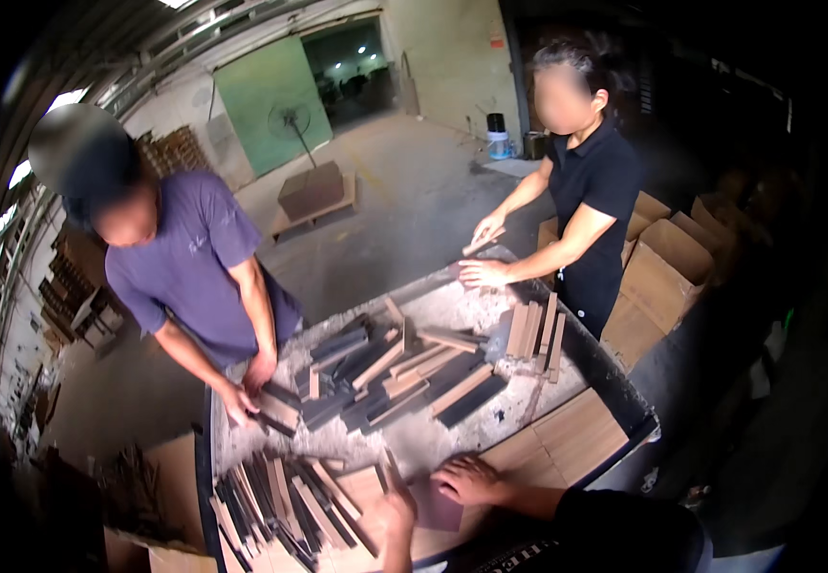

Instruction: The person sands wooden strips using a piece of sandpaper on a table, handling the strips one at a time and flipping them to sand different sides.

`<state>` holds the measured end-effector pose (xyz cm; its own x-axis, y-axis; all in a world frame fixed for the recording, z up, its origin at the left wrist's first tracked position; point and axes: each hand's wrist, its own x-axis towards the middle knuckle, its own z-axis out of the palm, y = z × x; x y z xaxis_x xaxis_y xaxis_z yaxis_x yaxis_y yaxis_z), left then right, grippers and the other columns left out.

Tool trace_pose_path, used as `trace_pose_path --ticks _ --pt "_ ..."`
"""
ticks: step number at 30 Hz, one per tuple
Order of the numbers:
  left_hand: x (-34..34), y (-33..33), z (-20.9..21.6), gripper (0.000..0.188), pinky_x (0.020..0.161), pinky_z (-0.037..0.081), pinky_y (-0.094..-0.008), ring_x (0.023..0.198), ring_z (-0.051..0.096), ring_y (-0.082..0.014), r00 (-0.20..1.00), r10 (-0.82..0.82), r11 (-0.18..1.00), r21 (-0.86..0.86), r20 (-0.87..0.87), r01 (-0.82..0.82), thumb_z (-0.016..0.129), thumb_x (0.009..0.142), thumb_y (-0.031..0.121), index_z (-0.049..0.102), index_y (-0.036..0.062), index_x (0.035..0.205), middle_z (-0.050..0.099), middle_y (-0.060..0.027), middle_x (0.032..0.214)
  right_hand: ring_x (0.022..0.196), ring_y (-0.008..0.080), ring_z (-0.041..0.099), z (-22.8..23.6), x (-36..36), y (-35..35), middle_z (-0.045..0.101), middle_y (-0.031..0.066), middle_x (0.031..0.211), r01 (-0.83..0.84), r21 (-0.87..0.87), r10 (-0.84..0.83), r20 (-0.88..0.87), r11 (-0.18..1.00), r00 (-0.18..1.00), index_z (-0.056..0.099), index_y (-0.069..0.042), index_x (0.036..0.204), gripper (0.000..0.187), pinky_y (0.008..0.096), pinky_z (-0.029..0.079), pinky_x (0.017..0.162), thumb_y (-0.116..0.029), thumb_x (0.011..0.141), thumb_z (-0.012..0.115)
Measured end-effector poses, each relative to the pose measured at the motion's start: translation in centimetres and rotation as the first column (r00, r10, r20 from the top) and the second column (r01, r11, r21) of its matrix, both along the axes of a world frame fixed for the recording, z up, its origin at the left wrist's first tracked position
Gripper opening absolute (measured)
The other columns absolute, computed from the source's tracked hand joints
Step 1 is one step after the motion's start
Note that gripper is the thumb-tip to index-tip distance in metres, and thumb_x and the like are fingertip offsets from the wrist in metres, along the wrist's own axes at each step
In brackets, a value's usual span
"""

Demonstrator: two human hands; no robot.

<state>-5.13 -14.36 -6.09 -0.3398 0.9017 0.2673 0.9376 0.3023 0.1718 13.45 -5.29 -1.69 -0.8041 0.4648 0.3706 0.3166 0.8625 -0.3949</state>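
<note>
At the near edge of the worktable, my left hand (397, 514) is closed around a narrow wooden strip (390, 470) that stands up from the fingers. My right hand (471, 480) lies just to its right, fingers stretched over a dark purplish flat piece (439, 508). That piece rests on light wood-grain boards (567, 435) along the near side. Left of my left hand, many thin wood and black strips (285, 501) lie in a spread bundle. Beyond my hands is a loose heap of dark and wood-coloured strips (395, 368).
A co-worker in purple (199, 229) handles strips at the left side. Another in black (597, 191) holds a strip at the far right corner, near a small stack of strips (533, 334). Cardboard boxes (662, 267) stand right of the table; an open carton (180, 477) is at left.
</note>
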Motion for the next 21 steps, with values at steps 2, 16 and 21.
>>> trace_pose_path --ticks 2,16,21 --pt "3.0 -1.4 -0.1 0.065 0.048 0.050 -0.0348 0.055 0.064 -0.0217 0.975 -0.132 0.976 0.149 -0.177 0.159 0.045 0.086 0.015 0.022 0.0041 0.146 0.061 -0.0131 0.118 0.105 0.0245 0.057 -0.2 0.6 0.3 0.061 0.0075 0.110 0.009 -0.006 -0.009 0.031 1.000 0.999 0.058 -0.015 0.112 0.032 0.0403 0.040 0.095 -0.031 0.084 0.060" --pt "7.2 -5.4 5.3 0.060 0.039 0.047 -0.0331 0.049 0.062 -0.0202 0.997 0.016 0.999 -0.030 0.070 -0.014 0.049 0.084 0.015 0.035 0.0048 0.142 0.063 -0.0120 0.116 0.100 0.0239 0.058 0.1 0.2 0.2 0.062 0.0055 0.106 -0.007 0.018 0.008 -0.064 1.000 0.998 0.059 -0.014 0.108 0.030 0.0406 0.041 0.091 -0.029 0.083 0.059" --pt "2.5 -0.3 2.8 0.060 0.041 0.046 -0.0364 0.044 0.059 -0.0225 0.988 0.134 0.985 -0.095 -0.078 -0.141 0.049 0.087 0.022 0.033 0.0045 0.141 0.064 -0.0079 0.061 0.107 0.0238 0.056 0.2 0.7 0.3 0.061 0.0066 0.112 0.007 -0.038 -0.005 0.052 0.999 0.999 0.057 -0.013 0.114 0.034 0.0396 0.039 0.096 -0.031 0.085 0.058"
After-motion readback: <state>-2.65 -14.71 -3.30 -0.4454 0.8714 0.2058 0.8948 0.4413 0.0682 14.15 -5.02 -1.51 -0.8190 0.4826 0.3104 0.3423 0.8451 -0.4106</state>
